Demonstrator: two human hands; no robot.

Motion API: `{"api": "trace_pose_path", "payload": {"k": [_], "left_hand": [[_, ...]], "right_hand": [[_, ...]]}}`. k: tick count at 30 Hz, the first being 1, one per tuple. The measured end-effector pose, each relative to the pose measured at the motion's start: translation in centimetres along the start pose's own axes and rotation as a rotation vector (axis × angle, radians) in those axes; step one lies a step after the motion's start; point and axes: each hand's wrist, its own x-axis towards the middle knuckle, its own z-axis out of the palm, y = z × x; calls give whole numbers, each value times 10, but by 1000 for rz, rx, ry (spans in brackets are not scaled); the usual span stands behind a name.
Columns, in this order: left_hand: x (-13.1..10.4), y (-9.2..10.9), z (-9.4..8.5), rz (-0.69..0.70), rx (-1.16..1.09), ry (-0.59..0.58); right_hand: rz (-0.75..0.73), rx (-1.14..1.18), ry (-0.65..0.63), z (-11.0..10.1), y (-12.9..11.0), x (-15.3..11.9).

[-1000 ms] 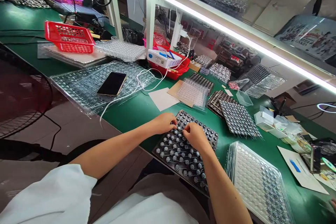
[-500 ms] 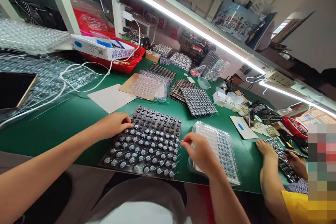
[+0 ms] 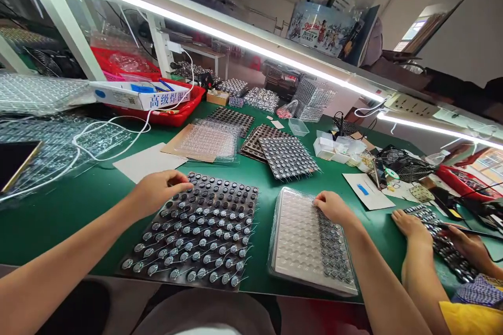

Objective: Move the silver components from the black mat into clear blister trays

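Observation:
A dark square board (image 3: 220, 188) lies in front of me. Its far rows show black rings, and the nearer rows carry small silver round parts (image 3: 202, 242) with thin wire leads. At the board's far left corner is my left hand (image 3: 163, 193), thumb and forefinger pinched together; whatever is between them is too small to make out. To the right sits a clear plastic tray (image 3: 296, 235) of round cells, with dark-and-silver round parts (image 3: 334, 251) filling its right columns. My right hand (image 3: 334, 208) reaches over it, fingertips pinched at the filled columns' far left corner, their contents hidden.
Behind lie another filled board (image 3: 288, 156), a stack of clear trays (image 3: 208, 138) and white paper (image 3: 147, 162). A white cable (image 3: 113, 157) crosses the left side. A co-worker's hands (image 3: 411, 225) work at the right. A lit shelf (image 3: 236, 23) hangs above.
My right hand has moved from the board's right edge to the plastic tray. My left hand stays near the board's far left corner. The camera view has turned a little right.

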Motion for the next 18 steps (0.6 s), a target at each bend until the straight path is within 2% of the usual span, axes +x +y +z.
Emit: {"api": "trace_pose_path", "payload": {"k": [4, 6, 9, 12, 14, 16, 18], "left_hand": [[10, 68, 29, 194, -111, -78], [20, 105, 54, 293, -133, -144], [40, 157, 103, 398, -138, -285], [58, 204, 153, 494, 27, -391], [65, 230, 178, 556, 139, -430], [68, 249, 193, 586, 196, -453], [70, 263, 199, 588, 238, -469]], "right_hand": [[54, -20, -29, 5, 2, 11], [99, -42, -4, 7, 3, 12], [145, -79, 66, 7, 3, 7], [132, -98, 135, 3, 3, -9], [92, -92, 179, -1, 6, -26], [52, -83, 216, -4, 11, -47], [29, -77, 239, -6, 18, -67]]}}
